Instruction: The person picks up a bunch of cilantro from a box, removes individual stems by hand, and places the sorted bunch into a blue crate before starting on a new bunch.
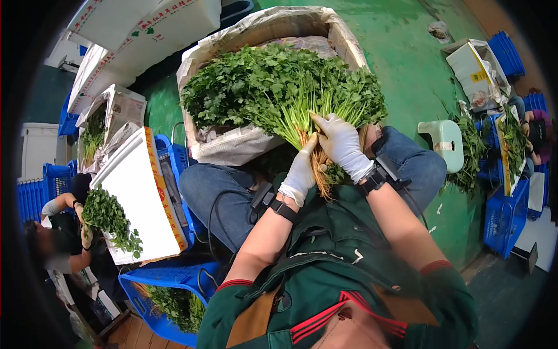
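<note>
A large bunch of leafy celery [302,113] fans out in front of me, green leaves away from me and pale stems and brown roots toward my lap. My left hand [299,177], in a white glove, is closed around the stem bases just above the roots. Beside it, my gloved right hand [342,145] is closed on the stems at the right of the same bunch, fingertips pressed on them. The leaves lie over a paper-lined box [232,145] and hide much of its inside.
A white foam board [139,203] lies at left by blue crates [174,308], one holding more greens. A co-worker [64,227] there holds a bunch. At right are a pale green stool [443,145], loose greens and another person.
</note>
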`<move>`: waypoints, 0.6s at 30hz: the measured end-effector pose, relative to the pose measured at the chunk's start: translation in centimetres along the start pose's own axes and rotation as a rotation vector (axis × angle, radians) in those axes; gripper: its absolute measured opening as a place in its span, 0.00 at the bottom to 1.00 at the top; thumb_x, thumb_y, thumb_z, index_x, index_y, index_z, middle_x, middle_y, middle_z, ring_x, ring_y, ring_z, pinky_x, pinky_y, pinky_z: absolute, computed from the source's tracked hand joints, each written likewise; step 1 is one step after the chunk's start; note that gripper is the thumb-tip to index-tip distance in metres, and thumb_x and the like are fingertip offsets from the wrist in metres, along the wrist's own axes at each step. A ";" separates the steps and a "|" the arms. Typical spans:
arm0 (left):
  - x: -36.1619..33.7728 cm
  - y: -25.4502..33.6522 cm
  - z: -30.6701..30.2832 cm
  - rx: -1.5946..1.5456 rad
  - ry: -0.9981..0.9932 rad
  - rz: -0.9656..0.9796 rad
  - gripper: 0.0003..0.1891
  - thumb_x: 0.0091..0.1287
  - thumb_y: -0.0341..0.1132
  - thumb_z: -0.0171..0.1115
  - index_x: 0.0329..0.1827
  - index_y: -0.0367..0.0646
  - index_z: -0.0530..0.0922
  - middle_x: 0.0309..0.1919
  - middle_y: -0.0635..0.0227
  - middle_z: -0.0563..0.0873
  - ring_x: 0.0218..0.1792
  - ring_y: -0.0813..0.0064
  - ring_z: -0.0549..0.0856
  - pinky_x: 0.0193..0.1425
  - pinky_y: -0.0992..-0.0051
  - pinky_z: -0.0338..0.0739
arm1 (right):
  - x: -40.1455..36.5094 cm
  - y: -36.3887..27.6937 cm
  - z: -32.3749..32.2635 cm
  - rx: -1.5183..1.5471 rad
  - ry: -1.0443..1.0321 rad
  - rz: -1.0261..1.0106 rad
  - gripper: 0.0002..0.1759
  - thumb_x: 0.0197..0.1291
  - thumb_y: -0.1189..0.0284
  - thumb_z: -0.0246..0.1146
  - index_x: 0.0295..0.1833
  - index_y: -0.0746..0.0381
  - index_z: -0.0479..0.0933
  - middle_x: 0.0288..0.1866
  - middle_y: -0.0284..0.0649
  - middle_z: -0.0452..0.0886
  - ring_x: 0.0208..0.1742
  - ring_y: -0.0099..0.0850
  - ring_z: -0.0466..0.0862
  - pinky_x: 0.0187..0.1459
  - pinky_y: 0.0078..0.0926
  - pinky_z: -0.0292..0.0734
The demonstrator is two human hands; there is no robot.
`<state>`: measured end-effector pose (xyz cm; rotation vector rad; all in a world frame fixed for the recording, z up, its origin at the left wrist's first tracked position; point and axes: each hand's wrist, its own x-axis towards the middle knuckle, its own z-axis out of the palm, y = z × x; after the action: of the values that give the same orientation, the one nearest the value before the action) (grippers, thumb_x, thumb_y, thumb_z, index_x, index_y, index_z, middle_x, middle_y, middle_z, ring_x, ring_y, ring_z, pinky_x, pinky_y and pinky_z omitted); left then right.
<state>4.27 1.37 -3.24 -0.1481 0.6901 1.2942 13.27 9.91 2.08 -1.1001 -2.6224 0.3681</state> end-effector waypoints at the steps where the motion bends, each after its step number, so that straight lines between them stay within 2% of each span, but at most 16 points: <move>1: -0.2 0.1 0.0 -0.002 0.000 0.001 0.14 0.71 0.50 0.49 0.45 0.52 0.76 0.32 0.76 0.83 0.26 0.78 0.81 0.18 0.82 0.70 | -0.1 0.1 0.4 -0.001 -0.002 -0.002 0.23 0.50 0.71 0.63 0.55 0.55 0.75 0.37 0.43 0.77 0.35 0.42 0.79 0.36 0.36 0.74; 3: -0.4 0.3 0.0 -0.025 -0.067 0.026 0.14 0.71 0.50 0.50 0.45 0.51 0.76 0.32 0.76 0.83 0.28 0.79 0.82 0.20 0.80 0.71 | -0.2 0.5 1.0 -0.113 0.054 -0.115 0.16 0.52 0.70 0.62 0.49 0.57 0.77 0.30 0.40 0.76 0.31 0.39 0.79 0.32 0.35 0.73; 4: -0.4 0.3 -0.2 -0.029 -0.067 0.026 0.14 0.71 0.50 0.50 0.45 0.51 0.76 0.32 0.76 0.83 0.28 0.79 0.82 0.20 0.80 0.71 | 0.0 0.3 1.1 -0.158 0.087 -0.142 0.10 0.53 0.69 0.60 0.41 0.58 0.78 0.25 0.38 0.75 0.27 0.37 0.78 0.28 0.34 0.71; 5: -0.4 0.3 -0.4 -0.047 -0.136 0.009 0.14 0.71 0.49 0.51 0.45 0.51 0.76 0.33 0.75 0.83 0.30 0.78 0.82 0.22 0.79 0.73 | -0.2 0.3 0.9 -0.159 0.085 -0.144 0.10 0.53 0.69 0.60 0.41 0.58 0.78 0.25 0.38 0.75 0.27 0.37 0.78 0.28 0.34 0.71; 7: -0.3 0.8 -0.2 -0.066 -0.206 0.007 0.13 0.71 0.48 0.51 0.45 0.51 0.76 0.34 0.75 0.83 0.32 0.78 0.82 0.25 0.78 0.75 | -0.4 -0.1 0.2 -0.126 0.242 -0.270 0.05 0.56 0.70 0.57 0.31 0.58 0.77 0.20 0.36 0.74 0.19 0.36 0.76 0.23 0.31 0.71; 8: -0.3 0.6 0.3 -0.094 -0.115 0.052 0.13 0.71 0.48 0.50 0.45 0.52 0.76 0.34 0.75 0.83 0.30 0.79 0.82 0.24 0.79 0.74 | -1.1 -0.4 0.2 -0.163 0.125 -0.231 0.06 0.54 0.68 0.59 0.31 0.57 0.77 0.23 0.36 0.75 0.27 0.36 0.78 0.30 0.33 0.71; 9: -0.3 0.3 0.9 -0.121 -0.025 0.094 0.12 0.71 0.49 0.50 0.45 0.53 0.75 0.33 0.74 0.83 0.28 0.80 0.81 0.23 0.80 0.73 | -1.3 -0.6 -0.1 -0.164 0.121 -0.235 0.06 0.54 0.68 0.59 0.31 0.57 0.77 0.23 0.36 0.75 0.27 0.36 0.78 0.30 0.33 0.71; 10: -0.6 0.4 2.0 -0.183 0.051 0.115 0.12 0.70 0.47 0.52 0.44 0.51 0.75 0.32 0.72 0.83 0.30 0.77 0.82 0.26 0.77 0.77 | -1.4 -0.8 -0.6 -0.180 0.075 -0.270 0.06 0.53 0.67 0.59 0.31 0.57 0.78 0.26 0.36 0.76 0.34 0.36 0.78 0.37 0.35 0.69; 11: -0.5 0.3 1.9 -0.190 0.049 0.116 0.12 0.70 0.47 0.52 0.44 0.51 0.75 0.32 0.72 0.83 0.30 0.77 0.82 0.26 0.77 0.77 | -1.6 -0.8 -1.0 -0.198 0.030 -0.306 0.07 0.52 0.65 0.60 0.30 0.57 0.78 0.28 0.36 0.77 0.41 0.37 0.77 0.44 0.38 0.68; 12: -0.3 0.3 1.6 -0.203 0.025 0.093 0.11 0.70 0.45 0.53 0.44 0.50 0.76 0.31 0.72 0.82 0.30 0.76 0.82 0.28 0.76 0.78 | -2.1 -0.7 -0.7 -0.154 -0.011 -0.289 0.09 0.51 0.63 0.61 0.30 0.57 0.79 0.35 0.36 0.79 0.52 0.39 0.72 0.52 0.43 0.60; 15: 0.4 0.3 0.3 -0.179 -0.016 0.043 0.10 0.69 0.43 0.54 0.43 0.48 0.76 0.30 0.71 0.82 0.28 0.75 0.82 0.27 0.76 0.78 | -3.6 -0.6 -1.1 -0.081 -0.062 -0.396 0.09 0.51 0.63 0.60 0.29 0.57 0.79 0.39 0.35 0.80 0.55 0.39 0.71 0.55 0.44 0.58; 16: 0.7 0.3 0.0 -0.131 -0.038 0.011 0.09 0.69 0.41 0.54 0.43 0.48 0.76 0.30 0.72 0.82 0.27 0.75 0.82 0.25 0.78 0.76 | -3.8 -0.8 -1.9 -0.045 -0.112 -0.453 0.09 0.51 0.65 0.61 0.29 0.58 0.80 0.38 0.39 0.81 0.51 0.38 0.76 0.51 0.40 0.65; 17: 0.9 0.3 -0.3 -0.137 -0.041 0.013 0.09 0.69 0.41 0.54 0.43 0.48 0.76 0.30 0.72 0.82 0.27 0.75 0.82 0.25 0.78 0.76 | -3.7 -0.8 -1.9 -0.049 -0.115 -0.457 0.09 0.51 0.65 0.61 0.29 0.58 0.80 0.38 0.39 0.81 0.51 0.38 0.76 0.51 0.40 0.65; 18: 1.0 0.3 -0.6 -0.063 0.027 -0.012 0.09 0.68 0.41 0.54 0.43 0.47 0.76 0.30 0.72 0.83 0.25 0.76 0.82 0.22 0.79 0.74 | -3.5 -0.7 -2.0 0.088 -0.110 -0.283 0.07 0.51 0.67 0.62 0.29 0.59 0.80 0.37 0.41 0.81 0.46 0.38 0.78 0.47 0.38 0.69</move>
<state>3.90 2.04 -4.19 -0.2209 0.6704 1.3050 15.85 7.21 3.63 -0.6859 -2.7762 0.4879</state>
